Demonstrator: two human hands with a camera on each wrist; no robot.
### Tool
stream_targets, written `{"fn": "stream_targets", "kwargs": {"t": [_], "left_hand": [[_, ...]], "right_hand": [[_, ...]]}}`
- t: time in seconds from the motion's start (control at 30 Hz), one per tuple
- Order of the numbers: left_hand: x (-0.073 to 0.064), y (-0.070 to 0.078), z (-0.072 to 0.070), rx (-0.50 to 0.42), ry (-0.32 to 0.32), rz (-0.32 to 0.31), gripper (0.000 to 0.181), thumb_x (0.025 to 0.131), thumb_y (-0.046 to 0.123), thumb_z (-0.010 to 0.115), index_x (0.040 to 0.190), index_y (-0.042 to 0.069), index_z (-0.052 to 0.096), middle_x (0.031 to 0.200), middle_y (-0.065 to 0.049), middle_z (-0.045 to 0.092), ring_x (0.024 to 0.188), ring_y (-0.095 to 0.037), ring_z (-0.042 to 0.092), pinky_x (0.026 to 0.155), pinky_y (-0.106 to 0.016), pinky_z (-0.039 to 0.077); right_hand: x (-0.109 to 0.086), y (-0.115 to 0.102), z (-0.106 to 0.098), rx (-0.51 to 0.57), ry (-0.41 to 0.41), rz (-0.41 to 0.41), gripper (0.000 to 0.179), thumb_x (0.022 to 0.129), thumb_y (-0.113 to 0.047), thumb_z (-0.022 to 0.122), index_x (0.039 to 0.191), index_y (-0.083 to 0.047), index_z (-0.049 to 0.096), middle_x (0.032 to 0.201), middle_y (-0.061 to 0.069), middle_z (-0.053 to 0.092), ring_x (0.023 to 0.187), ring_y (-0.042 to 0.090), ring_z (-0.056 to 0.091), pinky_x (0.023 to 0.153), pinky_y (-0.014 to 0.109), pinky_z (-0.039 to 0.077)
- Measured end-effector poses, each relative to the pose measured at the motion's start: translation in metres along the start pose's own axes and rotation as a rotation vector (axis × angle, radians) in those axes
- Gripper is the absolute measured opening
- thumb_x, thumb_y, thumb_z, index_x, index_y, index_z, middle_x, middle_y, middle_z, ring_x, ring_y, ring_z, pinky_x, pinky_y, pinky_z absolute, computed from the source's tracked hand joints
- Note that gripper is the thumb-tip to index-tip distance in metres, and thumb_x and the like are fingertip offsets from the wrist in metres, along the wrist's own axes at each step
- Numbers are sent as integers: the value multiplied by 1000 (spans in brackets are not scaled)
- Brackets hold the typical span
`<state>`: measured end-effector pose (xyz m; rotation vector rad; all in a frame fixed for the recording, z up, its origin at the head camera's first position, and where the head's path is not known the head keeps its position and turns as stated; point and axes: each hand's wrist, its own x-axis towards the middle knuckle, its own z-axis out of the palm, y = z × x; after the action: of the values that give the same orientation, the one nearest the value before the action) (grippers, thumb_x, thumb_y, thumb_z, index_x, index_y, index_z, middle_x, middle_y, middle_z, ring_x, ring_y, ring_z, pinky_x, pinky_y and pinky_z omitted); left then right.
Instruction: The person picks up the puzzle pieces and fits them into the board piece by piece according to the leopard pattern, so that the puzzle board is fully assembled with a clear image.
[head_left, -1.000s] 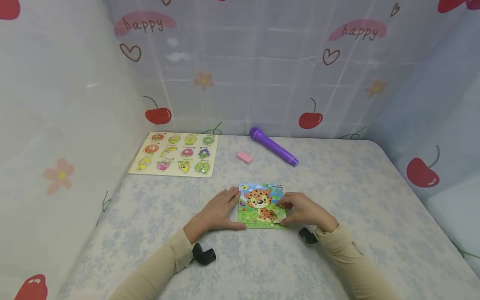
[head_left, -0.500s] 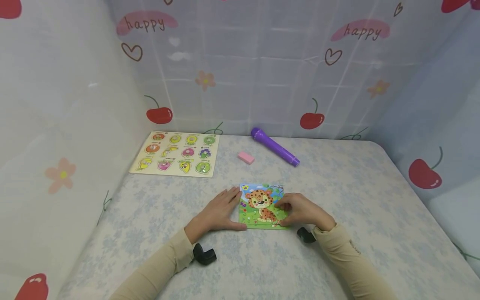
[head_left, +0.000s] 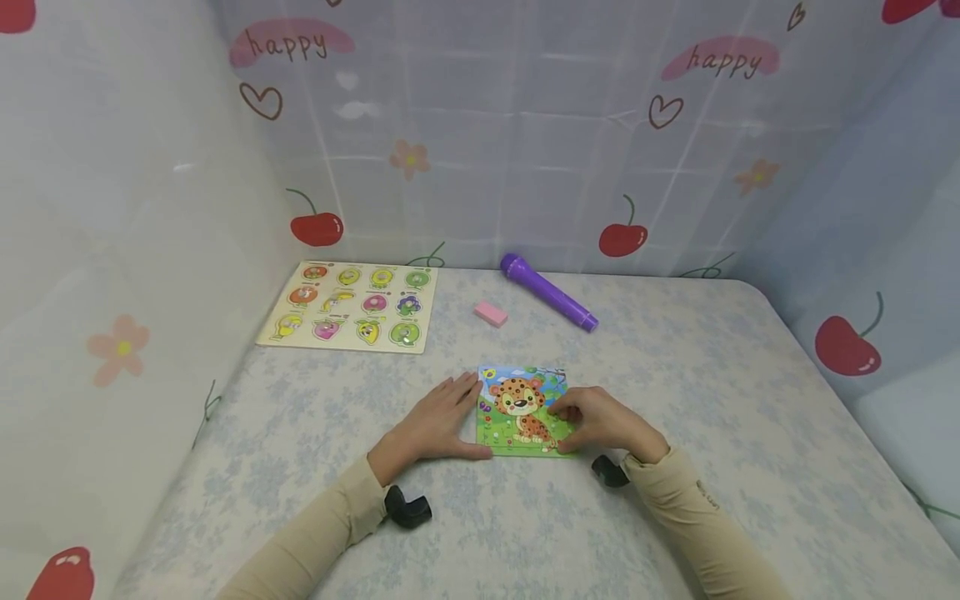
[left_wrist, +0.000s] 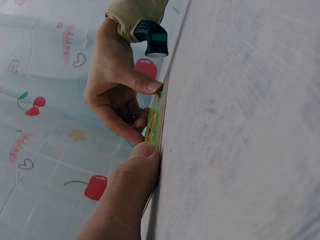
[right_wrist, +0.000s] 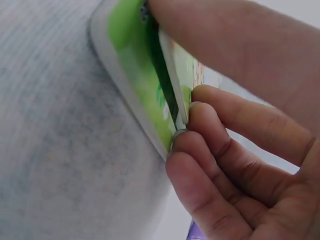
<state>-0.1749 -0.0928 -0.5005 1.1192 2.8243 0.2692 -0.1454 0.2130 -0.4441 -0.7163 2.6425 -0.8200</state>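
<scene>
A square jigsaw puzzle [head_left: 501, 427] with a spotted leopard cub lies on the table before me. My left hand [head_left: 435, 423] rests along its left side, fingers outstretched, the thumb at the lower left corner. At the lower right, my right hand [head_left: 609, 421] pinches a puzzle piece [head_left: 551, 429] between thumb and fingers. From the right wrist, this green piece [right_wrist: 172, 75] tilts slightly, its edge standing up over a dark gap beside the puzzle's rim [right_wrist: 135, 85]. The left wrist view shows the right fingertips close over the board and the left thumb [left_wrist: 142, 157] pressing the near edge.
Behind the puzzle lie a pink eraser-like block [head_left: 491, 314] and a purple toy microphone [head_left: 549, 292]. A fruit peg board [head_left: 348, 308] sits at the back left. Printed curtains [head_left: 517, 167] enclose the table [head_left: 675, 358] at the back and sides.
My right hand has turned the puzzle piece from a tilted, glaring angle down to nearly level with the picture. My left hand has stayed in place.
</scene>
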Motion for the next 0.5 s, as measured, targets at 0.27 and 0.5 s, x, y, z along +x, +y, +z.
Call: {"fn": "stream_targets", "kwargs": {"t": [0.27, 0.5], "left_hand": [[-2, 0, -2, -18, -16, -15, 115, 77, 83, 51, 156, 6, 18, 164, -11, 15, 153, -23, 15, 126, -41, 17], [-4, 2, -3, -38, -23, -31, 115, 77, 81, 53, 156, 6, 17, 164, -11, 14, 152, -23, 15, 126, -41, 16]], "right_hand": [[1, -4, -6, -23, 49, -29, 47, 71, -21, 87, 112, -4, 70, 98, 2, 67, 86, 15, 59, 73, 25, 52], [4, -5, -6, -17, 39, -69, 25, 79, -11, 79, 102, -7, 73, 94, 2, 70, 81, 13, 59, 70, 24, 52]]}}
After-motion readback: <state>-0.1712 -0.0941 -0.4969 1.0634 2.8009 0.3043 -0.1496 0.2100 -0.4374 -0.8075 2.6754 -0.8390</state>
